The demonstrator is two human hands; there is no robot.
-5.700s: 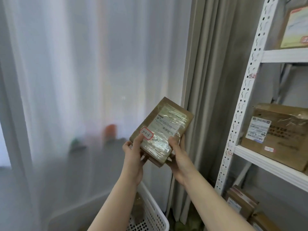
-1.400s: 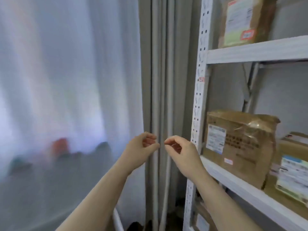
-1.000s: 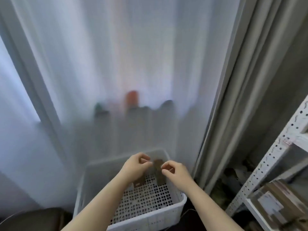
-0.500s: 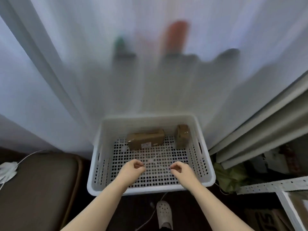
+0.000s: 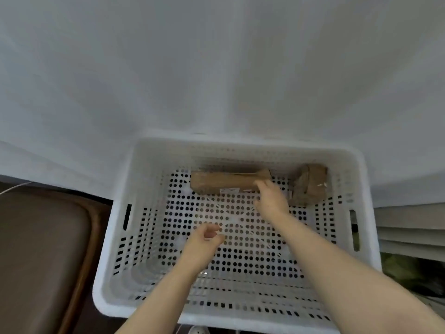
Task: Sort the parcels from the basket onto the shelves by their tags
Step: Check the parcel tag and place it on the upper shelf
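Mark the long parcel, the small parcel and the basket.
long parcel [image 5: 224, 183]: head view, middle of its brown face.
small parcel [image 5: 310, 186]: head view, its top face.
basket [image 5: 240, 144]: head view, far rim.

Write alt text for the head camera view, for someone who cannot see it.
A person's right hand touches the right end of a long brown parcel at the far wall of a white basket. The left hand hovers empty, loosely curled; a smaller parcel sits in the far right corner.

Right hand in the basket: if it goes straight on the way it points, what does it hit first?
The long parcel: the right hand points toward its right end, fingertips overlapping it. Whether they touch is unclear from one view. The small parcel lies off to the right.
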